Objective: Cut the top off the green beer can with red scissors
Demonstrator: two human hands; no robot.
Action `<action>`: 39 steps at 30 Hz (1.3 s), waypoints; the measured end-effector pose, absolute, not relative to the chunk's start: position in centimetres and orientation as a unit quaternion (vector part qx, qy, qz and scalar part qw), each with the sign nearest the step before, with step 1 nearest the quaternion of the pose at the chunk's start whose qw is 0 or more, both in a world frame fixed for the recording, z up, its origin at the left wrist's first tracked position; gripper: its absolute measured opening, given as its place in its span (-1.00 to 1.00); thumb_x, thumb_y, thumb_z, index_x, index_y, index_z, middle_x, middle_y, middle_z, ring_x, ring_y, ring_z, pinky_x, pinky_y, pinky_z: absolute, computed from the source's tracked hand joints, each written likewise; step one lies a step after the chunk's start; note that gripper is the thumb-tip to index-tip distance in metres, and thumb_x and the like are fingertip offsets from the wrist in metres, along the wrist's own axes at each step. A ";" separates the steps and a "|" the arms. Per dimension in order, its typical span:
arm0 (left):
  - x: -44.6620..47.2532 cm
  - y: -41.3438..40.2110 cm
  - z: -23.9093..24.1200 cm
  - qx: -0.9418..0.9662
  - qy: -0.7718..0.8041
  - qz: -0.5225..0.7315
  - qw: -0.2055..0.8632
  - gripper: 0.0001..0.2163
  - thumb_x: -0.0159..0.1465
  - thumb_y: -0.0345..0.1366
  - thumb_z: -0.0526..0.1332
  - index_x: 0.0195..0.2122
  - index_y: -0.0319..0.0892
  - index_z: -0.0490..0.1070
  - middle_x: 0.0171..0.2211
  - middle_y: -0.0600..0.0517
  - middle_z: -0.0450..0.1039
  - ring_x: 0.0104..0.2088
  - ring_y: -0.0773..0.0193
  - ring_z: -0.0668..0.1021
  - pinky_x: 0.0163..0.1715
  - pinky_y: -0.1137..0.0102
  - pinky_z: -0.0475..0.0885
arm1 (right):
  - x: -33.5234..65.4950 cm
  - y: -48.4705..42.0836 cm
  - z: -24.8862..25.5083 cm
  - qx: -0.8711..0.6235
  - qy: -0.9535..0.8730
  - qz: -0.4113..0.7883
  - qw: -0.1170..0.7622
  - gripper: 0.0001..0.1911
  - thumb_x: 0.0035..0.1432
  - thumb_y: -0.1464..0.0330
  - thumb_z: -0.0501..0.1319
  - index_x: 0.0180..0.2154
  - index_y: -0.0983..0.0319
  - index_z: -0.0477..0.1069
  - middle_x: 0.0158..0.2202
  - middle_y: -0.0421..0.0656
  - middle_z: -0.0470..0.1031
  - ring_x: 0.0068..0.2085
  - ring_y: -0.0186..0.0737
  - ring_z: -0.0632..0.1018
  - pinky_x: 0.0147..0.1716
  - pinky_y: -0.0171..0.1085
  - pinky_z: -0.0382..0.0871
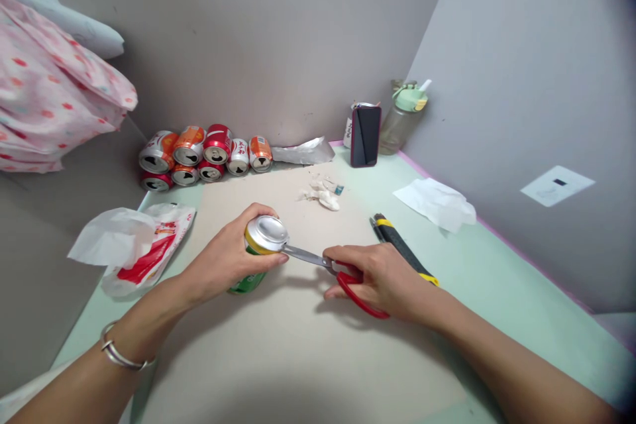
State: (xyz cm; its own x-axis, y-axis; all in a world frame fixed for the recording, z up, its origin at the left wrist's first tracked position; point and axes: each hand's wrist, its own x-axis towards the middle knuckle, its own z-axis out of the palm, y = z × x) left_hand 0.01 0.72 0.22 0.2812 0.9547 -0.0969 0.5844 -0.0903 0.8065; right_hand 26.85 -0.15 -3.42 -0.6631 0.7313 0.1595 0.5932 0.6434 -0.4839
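Observation:
My left hand [226, 255] is wrapped round a green and yellow drink can [254, 264], tilted so that its silver end faces up toward me. In my right hand [375, 271] is a pair of scissors [348, 283] with red handles, fingers through the loops. The blades point left and their tips meet the can's side just below the silver rim, near my left thumb. Whether the tips have gone into the metal is too small to tell. A beige board [278, 358] lies under both hands.
Several drink cans [217, 144] are stacked at the back left, beside a cut metal sheet [304, 152]. A tissue pack [154, 245] lies left, crumpled tissue [325, 197] behind the can. A utility knife [405, 248], phone [366, 136], bottle [400, 119] and white tissue [437, 202] are right.

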 end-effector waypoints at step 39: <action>0.0 0.6 0.8 0.696 0.540 0.226 0.417 -0.61 0.15 -0.13 0.38 -0.06 -0.01 0.28 -0.22 0.15 0.39 -0.23 0.21 0.46 -0.19 0.37 0.32 | 26.6 -0.3 -3.9 -0.354 -0.901 0.169 0.185 -0.47 0.33 -0.10 0.05 -0.16 0.23 0.43 -0.47 -0.19 0.44 -0.53 -0.30 0.35 -0.49 -0.35 0.10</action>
